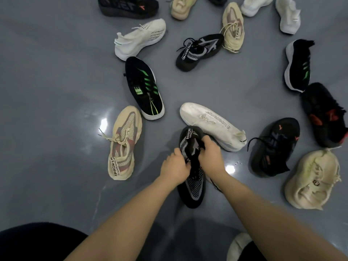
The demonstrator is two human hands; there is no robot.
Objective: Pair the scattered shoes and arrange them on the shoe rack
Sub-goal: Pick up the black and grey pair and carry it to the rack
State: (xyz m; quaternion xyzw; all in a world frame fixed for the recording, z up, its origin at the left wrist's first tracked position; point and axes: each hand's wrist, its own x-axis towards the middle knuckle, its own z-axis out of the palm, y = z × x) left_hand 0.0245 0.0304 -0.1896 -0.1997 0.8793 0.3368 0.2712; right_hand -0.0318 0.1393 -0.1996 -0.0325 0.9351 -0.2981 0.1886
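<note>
Gripping black-and-grey shoe (193, 187), left hand (176, 167), right hand (211, 154)

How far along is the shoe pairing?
Done: nothing visible; no rack in view, shoes lie scattered on the grey floor. In hand: left hand and right hand grip a black knit sneaker with grey mesh. Left: fetch its match, then pair the rest.

beige shoe (123, 143) at 9 o'clock: heel strap reads "PAOREN" | black-and-grey shoe (197, 51) at 12 o'clock: strap reads "PAORENG" | beige shoe (232, 27) at 1 o'clock: side reads "CAPAO" | small print on white shoe (212, 125) at centre: too fine to read
</note>
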